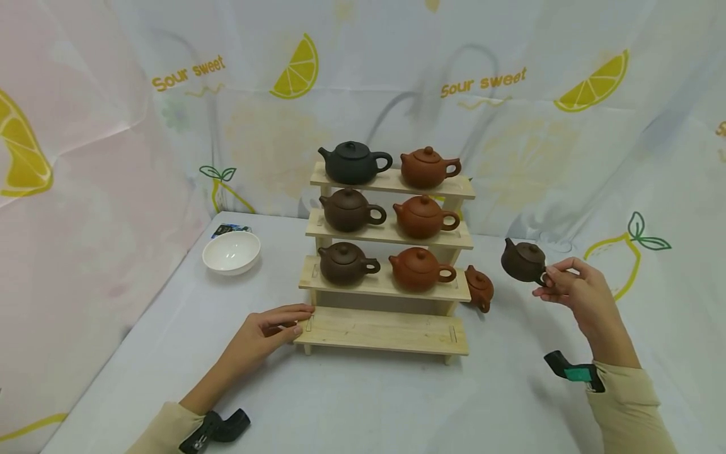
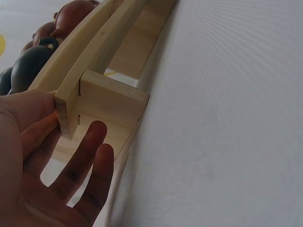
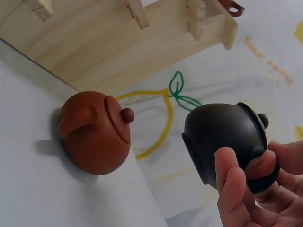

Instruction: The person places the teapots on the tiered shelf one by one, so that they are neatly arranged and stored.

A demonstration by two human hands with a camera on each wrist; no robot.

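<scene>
A four-step wooden display rack (image 1: 386, 329) stands mid-table. My left hand (image 1: 263, 337) holds the left end of its lowest step, thumb near the front edge; in the left wrist view two fingers (image 2: 102, 163) extend beside the rack's leg. To the right, my right hand (image 1: 581, 293) pinches a dark brown teapot (image 1: 523, 260) by its handle, raised above the table. In the right wrist view this teapot (image 3: 222, 137) looks nearly black. A reddish-brown teapot (image 1: 479, 289) sits on the table against the rack's right side, partly hidden by it.
On the upper three steps stand pairs of teapots: a black one (image 1: 350, 165) and dark brown ones (image 1: 347, 213) at left, reddish-brown ones (image 1: 418, 271) at right. A white bowl (image 1: 231, 253) and a small colourful packet (image 1: 229, 229) lie back left. Lemon-print curtain (image 1: 363, 75) hangs behind.
</scene>
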